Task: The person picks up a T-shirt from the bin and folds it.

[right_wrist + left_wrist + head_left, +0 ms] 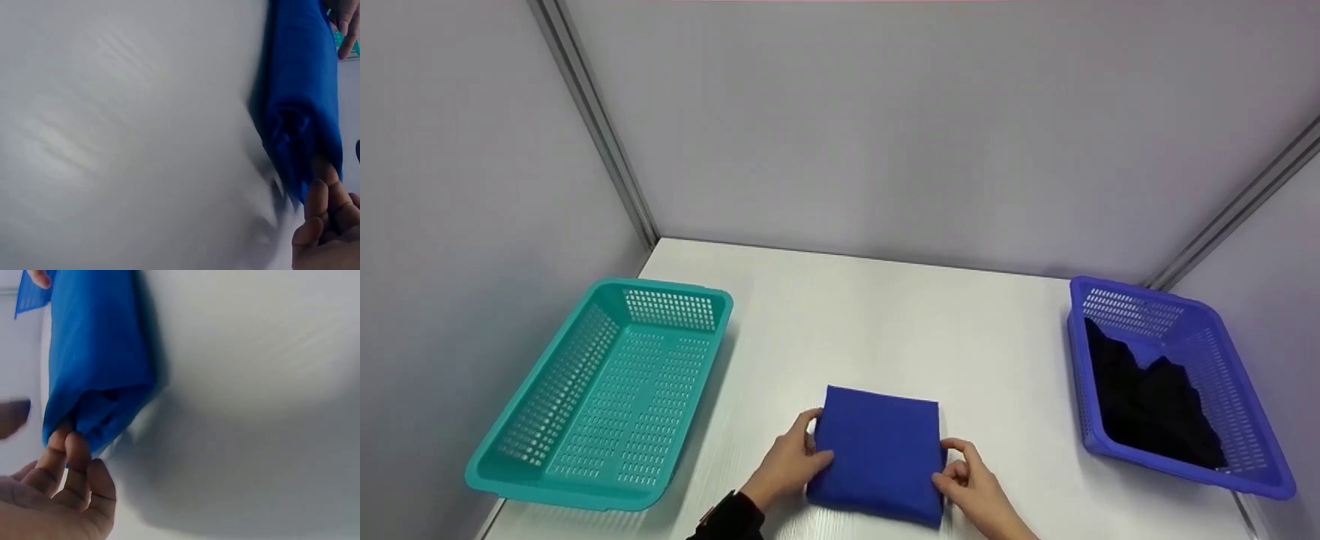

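Note:
A blue cloth (877, 454), folded into a thick square, lies on the white table near its front. At its left side, my left hand (791, 457) has curled fingers against the layered edge, and the thumb reaches over the top. In the left wrist view, a fingertip of the left hand (62, 489) tucks into the fold and the thumb stands a little apart. My right hand (976, 487) holds the opposite side in much the same way. Seen from the right wrist, curled fingers of the right hand (329, 219) meet the folded layers; one fingertip is partly hidden inside.
On the left of the table (885, 322) stands a green plastic basket (709, 375) with nothing in it. A blue-purple basket (1252, 390) on the right contains crumpled black cloth (1155, 409). Grey panels (885, 135) enclose the back and sides.

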`<state>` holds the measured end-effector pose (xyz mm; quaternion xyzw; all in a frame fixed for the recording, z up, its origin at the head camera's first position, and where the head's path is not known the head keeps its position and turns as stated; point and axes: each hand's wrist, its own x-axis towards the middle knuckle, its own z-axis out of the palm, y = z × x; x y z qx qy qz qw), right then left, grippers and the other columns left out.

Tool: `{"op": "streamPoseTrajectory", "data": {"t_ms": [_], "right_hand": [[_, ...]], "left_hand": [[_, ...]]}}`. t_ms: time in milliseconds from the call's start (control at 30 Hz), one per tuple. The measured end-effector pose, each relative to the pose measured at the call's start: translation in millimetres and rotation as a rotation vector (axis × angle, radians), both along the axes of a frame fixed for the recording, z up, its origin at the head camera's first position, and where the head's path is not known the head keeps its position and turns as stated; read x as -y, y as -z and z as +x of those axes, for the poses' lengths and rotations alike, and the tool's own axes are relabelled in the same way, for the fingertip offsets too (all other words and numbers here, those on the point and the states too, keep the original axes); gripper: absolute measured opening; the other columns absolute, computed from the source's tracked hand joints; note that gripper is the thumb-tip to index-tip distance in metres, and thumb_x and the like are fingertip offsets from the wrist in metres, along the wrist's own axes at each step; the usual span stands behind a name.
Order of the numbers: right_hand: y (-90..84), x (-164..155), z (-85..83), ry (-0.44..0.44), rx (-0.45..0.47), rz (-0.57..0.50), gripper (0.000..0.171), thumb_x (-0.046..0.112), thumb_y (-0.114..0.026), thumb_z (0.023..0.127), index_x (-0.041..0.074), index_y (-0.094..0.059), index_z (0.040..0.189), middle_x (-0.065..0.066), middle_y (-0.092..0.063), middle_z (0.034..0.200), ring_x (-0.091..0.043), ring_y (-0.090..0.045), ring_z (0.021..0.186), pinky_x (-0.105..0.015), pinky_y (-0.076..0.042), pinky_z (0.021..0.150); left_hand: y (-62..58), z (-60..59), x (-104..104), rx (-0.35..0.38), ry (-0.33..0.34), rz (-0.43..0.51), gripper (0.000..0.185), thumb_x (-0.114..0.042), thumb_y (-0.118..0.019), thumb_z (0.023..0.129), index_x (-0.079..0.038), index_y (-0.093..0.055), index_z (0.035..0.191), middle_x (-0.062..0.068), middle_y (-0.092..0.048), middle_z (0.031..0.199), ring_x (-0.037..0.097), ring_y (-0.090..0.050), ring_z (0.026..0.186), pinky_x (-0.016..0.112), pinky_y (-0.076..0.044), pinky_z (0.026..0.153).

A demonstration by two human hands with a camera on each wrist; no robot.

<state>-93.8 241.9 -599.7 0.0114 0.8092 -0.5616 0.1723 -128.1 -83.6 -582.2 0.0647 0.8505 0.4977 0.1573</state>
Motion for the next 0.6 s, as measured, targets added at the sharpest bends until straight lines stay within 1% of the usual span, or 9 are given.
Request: {"op": "streamPoseTrajectory", "data": {"t_ms": [67,167,267,300,333,400,500,533,600], "right_hand": [[2.1,-3,5.7,-0.079,0.003,-0.044,0.068,0.010,-0.070,0.094,-0.004,-0.032,0.149,0.000,-0.058,0.082,-0.008,-0.054,0.070,-0.021,-0.044,0.064],[6.1,-5,11.4,-0.162,-0.035,-0.073,0.071,0.005,-0.070,0.091,-0.007,-0.031,0.150,0.001,-0.056,0.082,-0.004,-0.053,0.070,-0.019,-0.044,0.066],[9.8,-5,14.9,-0.197,-0.088,-0.024,0.061,0.006,-0.070,0.092,-0.005,-0.041,0.145,0.003,-0.055,0.083,-0.002,-0.051,0.068,-0.019,-0.043,0.065],[10.7,-5,16.0,-0.208,-0.113,0.003,0.056,0.008,-0.070,0.093,-0.004,-0.046,0.143,0.004,-0.055,0.084,-0.001,-0.051,0.068,-0.019,-0.043,0.064],[11.7,-4,17.1,-0.220,-0.147,0.039,0.052,0.009,-0.070,0.093,-0.002,-0.051,0.140,0.005,-0.055,0.085,-0.001,-0.050,0.069,-0.020,-0.043,0.064],[14.4,-4,19.0,-0.258,-0.272,0.116,0.043,0.013,-0.072,0.093,0.002,-0.060,0.133,0.006,-0.056,0.086,0.001,-0.048,0.072,-0.021,-0.042,0.064],[17.5,-5,19.6,-0.307,-0.525,0.221,0.035,0.016,-0.074,0.092,0.005,-0.067,0.124,0.008,-0.057,0.087,0.000,-0.046,0.078,-0.024,-0.040,0.065],[17.5,-5,18.5,-0.305,-0.608,0.255,0.033,0.016,-0.075,0.091,0.006,-0.068,0.122,0.008,-0.058,0.087,-0.001,-0.046,0.079,-0.024,-0.040,0.065],[13.1,-8,14.0,-0.277,-0.702,0.323,0.032,0.016,-0.074,0.092,0.007,-0.068,0.122,0.008,-0.059,0.089,-0.005,-0.048,0.080,-0.026,-0.040,0.066]], "left_hand": [[2.1,8.4,5,0.032,0.047,0.021,0.076,-0.006,-0.071,0.086,0.000,-0.035,0.153,0.004,-0.055,0.090,0.016,-0.050,0.076,0.033,-0.042,0.069],[7.2,17.9,12,0.008,0.105,0.055,0.082,0.002,-0.070,0.082,0.000,-0.032,0.155,0.003,-0.054,0.090,0.012,-0.048,0.074,0.029,-0.040,0.068],[12.0,23.9,15,-0.058,0.150,0.049,0.084,0.006,-0.068,0.082,-0.003,-0.031,0.157,0.001,-0.052,0.086,0.008,-0.045,0.071,0.026,-0.039,0.066],[13.3,25.7,16,-0.077,0.163,0.031,0.083,0.006,-0.067,0.082,-0.004,-0.032,0.157,0.002,-0.053,0.084,0.008,-0.046,0.070,0.026,-0.040,0.065],[14.6,27.3,16,-0.096,0.178,0.005,0.082,0.005,-0.067,0.083,-0.005,-0.034,0.157,0.004,-0.059,0.089,0.007,-0.050,0.075,0.027,-0.044,0.069],[16.2,30.7,18,-0.132,0.211,-0.071,0.075,0.000,-0.068,0.086,-0.007,-0.040,0.155,0.010,-0.067,0.102,0.013,-0.059,0.088,0.033,-0.050,0.080],[15.1,34.2,21,-0.191,0.265,-0.210,0.058,-0.012,-0.070,0.090,-0.011,-0.054,0.146,0.011,-0.069,0.118,0.023,-0.062,0.103,0.045,-0.050,0.088],[13.5,34.5,23,-0.224,0.277,-0.258,0.053,-0.017,-0.071,0.090,-0.012,-0.059,0.142,0.008,-0.069,0.119,0.023,-0.061,0.104,0.046,-0.049,0.087],[6.7,32.2,27,-0.303,0.294,-0.357,0.044,-0.024,-0.072,0.091,-0.014,-0.066,0.134,0.003,-0.067,0.104,0.021,-0.056,0.092,0.040,-0.043,0.076]]}}
